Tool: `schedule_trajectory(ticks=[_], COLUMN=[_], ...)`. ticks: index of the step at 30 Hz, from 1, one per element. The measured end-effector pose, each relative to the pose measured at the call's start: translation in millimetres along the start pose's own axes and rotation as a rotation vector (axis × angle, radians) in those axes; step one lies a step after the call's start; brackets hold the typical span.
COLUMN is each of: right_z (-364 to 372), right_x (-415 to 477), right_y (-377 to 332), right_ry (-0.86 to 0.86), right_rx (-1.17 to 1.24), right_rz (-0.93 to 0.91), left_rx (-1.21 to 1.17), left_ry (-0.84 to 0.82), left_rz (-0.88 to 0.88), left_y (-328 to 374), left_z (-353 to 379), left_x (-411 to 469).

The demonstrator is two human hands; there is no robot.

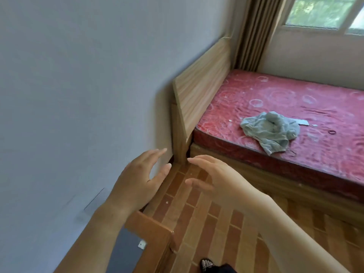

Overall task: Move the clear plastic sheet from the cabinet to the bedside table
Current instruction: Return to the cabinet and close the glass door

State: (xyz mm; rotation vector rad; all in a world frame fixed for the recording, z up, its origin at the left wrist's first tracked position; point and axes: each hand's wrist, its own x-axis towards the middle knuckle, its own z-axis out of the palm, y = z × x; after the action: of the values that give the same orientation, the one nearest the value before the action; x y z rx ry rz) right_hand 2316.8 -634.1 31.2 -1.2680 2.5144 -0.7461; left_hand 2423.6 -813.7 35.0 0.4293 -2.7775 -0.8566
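Left hand (137, 180) and right hand (212, 174): both spread wide, empty, fingers aimed at 12 o'clock. Sheet not visible; its direction, axis and nearer hand cannot be told. Wooden unit (155, 235) at 6 o'clock.

We're seeing soft daylight coming in from the window (323, 12) top right, slightly blown out; wall (78, 95) staying evenly lit, headboard (201, 85) casting a faint shadow; wide-angle bending the edges, motion blur smearing both hands and the left side

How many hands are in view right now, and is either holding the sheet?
2. The left hand hangs open by the wall; the right hand is open beside it, above the floor. Neither holds anything.
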Motion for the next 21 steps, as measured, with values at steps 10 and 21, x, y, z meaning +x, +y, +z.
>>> schedule_trajectory(ticks=[10,21], right_z=[-11,-5], right_x=[-192,-414], right_y=[4,-28], right_ry=[0.358,0.785], right_rx=[-0.03,-0.018], right_rz=[0.54,1.092], left_rx=[-0.14,-0.131], left_ry=[-0.346,-0.678], left_rz=[0.544,1.075], left_y=[94,263], left_z=[78,161], left_x=[-22,-125])
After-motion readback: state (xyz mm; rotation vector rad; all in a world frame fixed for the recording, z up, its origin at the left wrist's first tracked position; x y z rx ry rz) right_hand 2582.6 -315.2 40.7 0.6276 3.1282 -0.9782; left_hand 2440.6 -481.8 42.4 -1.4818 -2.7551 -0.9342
